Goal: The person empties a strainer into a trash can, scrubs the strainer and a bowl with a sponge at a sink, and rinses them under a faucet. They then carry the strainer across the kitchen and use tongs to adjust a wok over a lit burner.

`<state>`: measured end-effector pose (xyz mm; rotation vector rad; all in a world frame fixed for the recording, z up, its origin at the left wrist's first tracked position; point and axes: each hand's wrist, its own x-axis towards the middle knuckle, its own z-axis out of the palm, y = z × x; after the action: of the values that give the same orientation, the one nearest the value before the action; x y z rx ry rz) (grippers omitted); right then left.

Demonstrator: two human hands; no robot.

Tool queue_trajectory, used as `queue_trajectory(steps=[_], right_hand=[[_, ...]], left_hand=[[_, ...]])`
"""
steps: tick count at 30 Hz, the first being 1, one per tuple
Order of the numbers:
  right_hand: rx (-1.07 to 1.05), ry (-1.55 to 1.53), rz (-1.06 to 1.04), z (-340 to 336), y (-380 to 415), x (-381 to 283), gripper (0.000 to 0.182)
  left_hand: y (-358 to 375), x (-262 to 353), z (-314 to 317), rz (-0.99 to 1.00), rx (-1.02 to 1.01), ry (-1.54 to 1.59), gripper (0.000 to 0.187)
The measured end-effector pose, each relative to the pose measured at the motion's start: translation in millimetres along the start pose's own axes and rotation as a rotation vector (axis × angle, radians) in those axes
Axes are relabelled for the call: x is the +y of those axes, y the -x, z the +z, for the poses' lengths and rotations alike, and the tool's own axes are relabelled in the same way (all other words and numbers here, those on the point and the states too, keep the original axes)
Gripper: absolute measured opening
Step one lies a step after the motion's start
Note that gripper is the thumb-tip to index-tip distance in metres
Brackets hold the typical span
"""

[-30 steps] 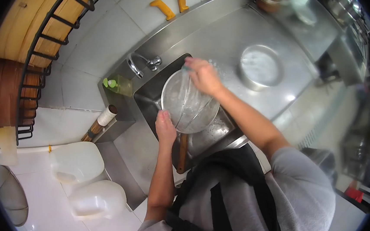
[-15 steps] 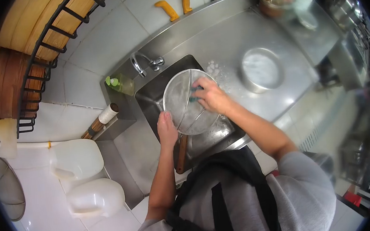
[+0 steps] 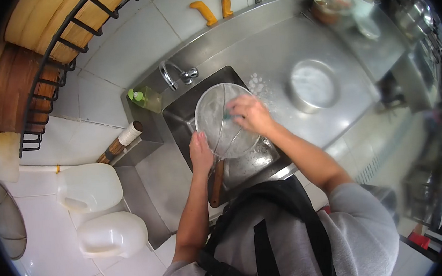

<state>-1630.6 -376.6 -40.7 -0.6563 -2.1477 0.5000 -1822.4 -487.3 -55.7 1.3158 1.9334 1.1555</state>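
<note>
Lighting is bright and cool, glaring on the steel counter [image 3: 276,45] and wet sink [image 3: 249,164]. The right hand [image 3: 250,116] is motion-blurred; the upper-right bowls [image 3: 325,8] look hazy, smeared. Fisheye distortion bends the counter's edges, and black vignetting fills the corners.

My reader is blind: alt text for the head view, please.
A left hand holds a mesh strainer by its rim over a sink; the right hand holds something green against the mesh. A round pan stands on the counter.
</note>
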Motion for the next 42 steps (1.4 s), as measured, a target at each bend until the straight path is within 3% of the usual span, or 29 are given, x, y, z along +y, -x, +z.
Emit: queue_trajectory(steps=[1, 2, 4, 5, 12, 15, 18, 19, 20, 23, 24, 26, 27, 30, 32, 34, 35, 39, 42], right_hand=[[0.037, 0.124, 0.103, -5, -6, 1, 0.017], [0.034, 0.124, 0.099, 0, -9, 3, 0.017], [0.199, 0.058, 0.352, 18, -11, 11, 0.018], [0.199, 0.060, 0.349, 24, -7, 12, 0.018], [-0.182, -0.169, 0.186, 10, 21, -7, 0.017], [-0.497, -0.285, 0.014, -11, 19, -1, 0.016], [-0.596, -0.344, 0.076, -27, 15, 3, 0.025], [-0.421, -0.356, 0.122, -35, 7, 0, 0.022], [-0.426, -0.353, 0.120, -34, -1, 4, 0.022], [-0.010, 0.046, 0.084, -22, -26, 11, 0.015], [-0.001, 0.049, 0.090, -19, -25, 9, 0.015], [-0.231, 0.170, 0.002, -13, -25, 4, 0.017], [-0.192, 0.150, -0.096, -4, -15, -7, 0.017], [-0.212, 0.070, -0.115, 13, -5, -38, 0.014], [-0.165, 0.039, -0.106, 19, -7, -23, 0.013], [0.091, 0.122, 0.064, 22, -23, 1, 0.014], [0.147, 0.063, 0.136, 22, -30, 8, 0.025], [0.014, -0.058, -0.080, 36, -8, -32, 0.024], [-0.009, -0.101, -0.087, 39, -8, -31, 0.023]], left_hand=[[0, -1, 0, 0.008, -0.013, 0.029, 0.032], [1, -4, 3, 0.007, -0.009, 0.032, 0.032], [0, -4, 11, -0.007, 0.023, 0.023, 0.033], [0, -3, 12, -0.005, 0.025, 0.026, 0.033], [10, -13, 5, 0.051, 0.025, -0.079, 0.034], [10, -17, 8, 0.096, 0.065, -0.102, 0.035], [1, -19, 0, 0.104, 0.057, -0.148, 0.034], [-2, -17, -2, 0.092, 0.025, -0.167, 0.034], [-4, -14, -1, 0.090, 0.029, -0.163, 0.034], [-1, -3, 2, 0.169, -0.076, -0.186, 0.032], [-1, 0, 5, 0.210, -0.066, -0.187, 0.031], [-6, 3, 9, 0.265, -0.052, -0.186, 0.030], [-3, -1, 9, 0.235, -0.024, -0.172, 0.029], [-1, 0, 5, 0.208, 0.019, -0.155, 0.029], [-1, 6, 2, 0.213, 0.034, -0.148, 0.029], [0, 10, 2, 0.202, 0.000, -0.176, 0.028], [1, 9, 6, 0.201, 0.003, -0.176, 0.028], [-2, 6, 5, 0.172, 0.049, -0.145, 0.028], [-6, 4, -1, 0.164, 0.003, -0.122, 0.028]])
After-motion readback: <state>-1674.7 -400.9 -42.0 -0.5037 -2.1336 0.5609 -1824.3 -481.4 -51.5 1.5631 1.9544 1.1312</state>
